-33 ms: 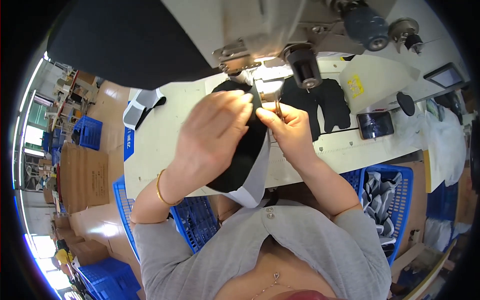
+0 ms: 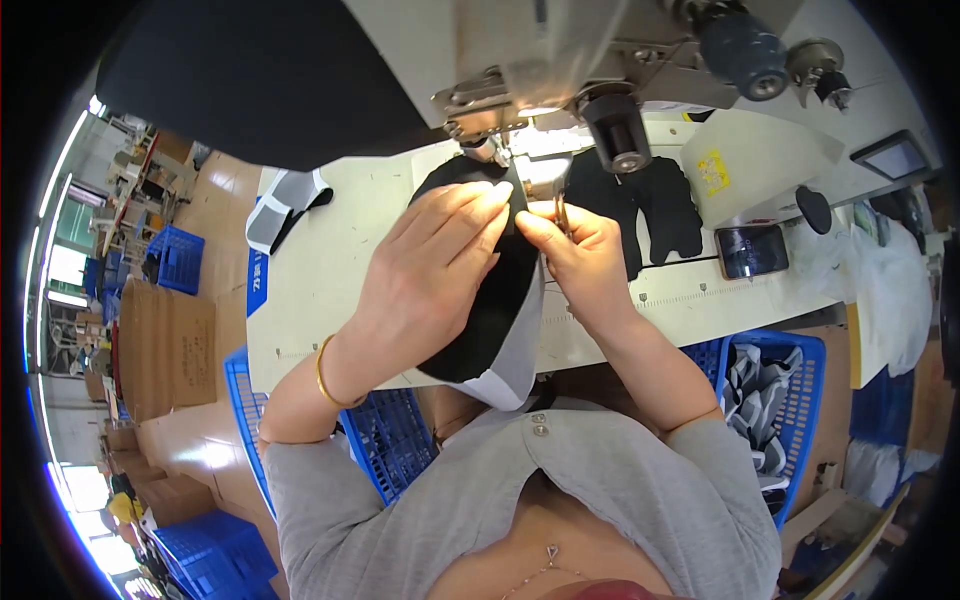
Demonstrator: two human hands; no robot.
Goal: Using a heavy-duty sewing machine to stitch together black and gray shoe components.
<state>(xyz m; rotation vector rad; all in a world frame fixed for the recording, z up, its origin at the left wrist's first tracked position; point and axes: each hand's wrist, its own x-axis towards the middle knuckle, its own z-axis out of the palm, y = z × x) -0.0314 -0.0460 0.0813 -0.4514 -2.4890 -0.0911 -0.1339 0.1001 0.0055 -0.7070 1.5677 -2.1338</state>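
A black fabric piece with a grey and white border (image 2: 515,335) lies under the sewing machine head, its near end hanging over the table edge toward me. My left hand (image 2: 435,265) lies over it, fingers stretched out and side by side, fingertips close to the needle area. Thumb and index finger of my right hand (image 2: 575,245) are closed on the right edge of the same piece. A slim metal part (image 2: 562,215) shows by the right fingers; whether I hold it, I cannot tell. The presser foot (image 2: 492,150) is partly in view just beyond my fingertips.
Black cut pieces (image 2: 665,210) lie right of the machine bed, near a phone (image 2: 750,250). A grey, white and black piece (image 2: 285,210) rests at the table's left. Blue baskets stand below, the right one (image 2: 815,400) full of fabric pieces. The machine head (image 2: 490,50) hangs overhead.
My left hand, blurred by motion before, now looks sharp. Hands and fabric keep nearly the same places; the whole view has shifted slightly.
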